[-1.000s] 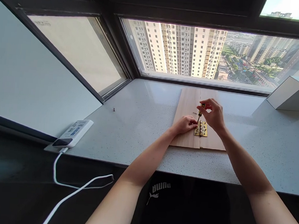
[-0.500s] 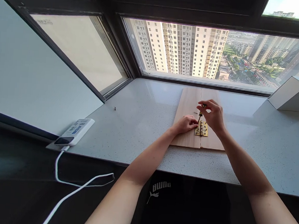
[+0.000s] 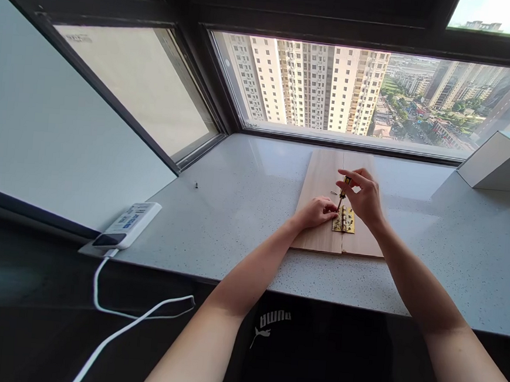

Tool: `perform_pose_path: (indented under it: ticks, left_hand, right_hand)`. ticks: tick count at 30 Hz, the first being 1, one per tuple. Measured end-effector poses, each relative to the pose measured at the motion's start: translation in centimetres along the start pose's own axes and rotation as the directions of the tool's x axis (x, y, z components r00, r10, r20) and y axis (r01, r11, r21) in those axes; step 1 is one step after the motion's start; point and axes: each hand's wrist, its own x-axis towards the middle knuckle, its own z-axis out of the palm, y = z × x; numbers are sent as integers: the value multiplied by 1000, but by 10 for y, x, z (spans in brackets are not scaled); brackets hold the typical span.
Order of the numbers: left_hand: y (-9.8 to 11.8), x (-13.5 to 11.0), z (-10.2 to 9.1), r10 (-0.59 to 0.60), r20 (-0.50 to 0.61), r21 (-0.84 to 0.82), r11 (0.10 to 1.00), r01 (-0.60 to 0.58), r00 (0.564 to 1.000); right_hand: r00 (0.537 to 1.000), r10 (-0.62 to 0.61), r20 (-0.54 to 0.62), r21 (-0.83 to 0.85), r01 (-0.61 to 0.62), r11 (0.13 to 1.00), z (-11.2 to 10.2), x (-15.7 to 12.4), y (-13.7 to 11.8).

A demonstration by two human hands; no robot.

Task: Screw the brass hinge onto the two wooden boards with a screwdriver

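While the right hand [image 3: 364, 196] grips a steeply slanted screwdriver [image 3: 347, 181], its tip points down at the far left corner of the golden hinge [image 3: 344, 220] on wooden boards [image 3: 315, 240] — beside the left hand [image 3: 314, 212], its hold unclear.

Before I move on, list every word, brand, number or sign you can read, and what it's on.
"PUMA", upside down, on the black clothing, with a leaping-cat sign.
White block at left: printed label, too blurred to read.
Left window: faint mark at upper left, too blurred.
Front window: small mark at lower left, too small.
Screwdriver and hinge: no lettering can be made out.
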Motion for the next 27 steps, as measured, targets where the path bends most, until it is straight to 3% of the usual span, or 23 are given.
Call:
perform_pose_path:
  ticks: [7,14,22,27]
  left_hand:
    - [-1,0,0,20,7,18,1000,-20,1000]
    - [-3,0,2,20,-1,-6,1000,-20,1000]
    - [-5,0,2,28,13,36,999,-28,1000]
    - [-4,0,2,17,1,29,999,-17,1000]
  right_hand:
    - [980,12,198,204,-53,978,-2,1,-5]
    - [999,-42,12,-7,42,999,0,-2,-11]
    - [986,-25,166,55,16,998,-7,1,-10]
    - [998,-46,46,-4,47,999,-5,2,-8]
